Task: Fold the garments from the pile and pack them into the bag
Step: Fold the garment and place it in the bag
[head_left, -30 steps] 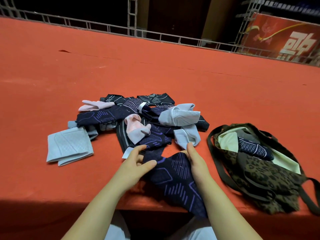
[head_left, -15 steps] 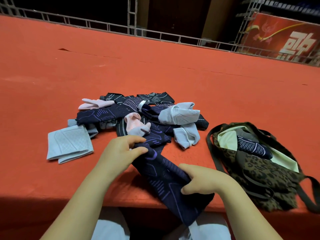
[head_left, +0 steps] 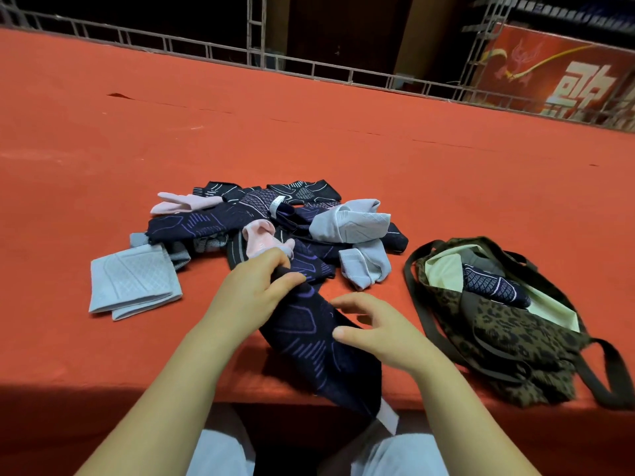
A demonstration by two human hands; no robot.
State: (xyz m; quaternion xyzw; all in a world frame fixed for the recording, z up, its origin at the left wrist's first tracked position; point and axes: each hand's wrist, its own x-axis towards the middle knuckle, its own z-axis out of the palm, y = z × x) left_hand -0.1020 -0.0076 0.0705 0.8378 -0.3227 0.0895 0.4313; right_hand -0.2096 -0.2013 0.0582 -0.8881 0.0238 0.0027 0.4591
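A dark navy garment with purple lines [head_left: 309, 338] lies stretched from the pile toward the table's near edge, its lower end hanging over. My left hand [head_left: 254, 286] grips its upper end. My right hand [head_left: 374, 324] pinches its right side with the thumb, fingers spread loosely above it. The pile [head_left: 275, 228] of dark, grey and pink garments lies just beyond my hands. A leopard-print bag [head_left: 498, 331] lies open at the right, a folded dark garment [head_left: 494, 286] inside against its pale lining.
A folded grey garment [head_left: 132, 281] lies left of the pile. The red table [head_left: 343, 132] stretches far back to a metal railing [head_left: 309, 63]. The bag's dark straps [head_left: 608, 376] trail toward the near right edge. My pale trousers show below the table.
My left hand has drawn the garment's upper end up toward the pile. My right hand has loosened its grip and shifted up along the garment, fingers now spread.
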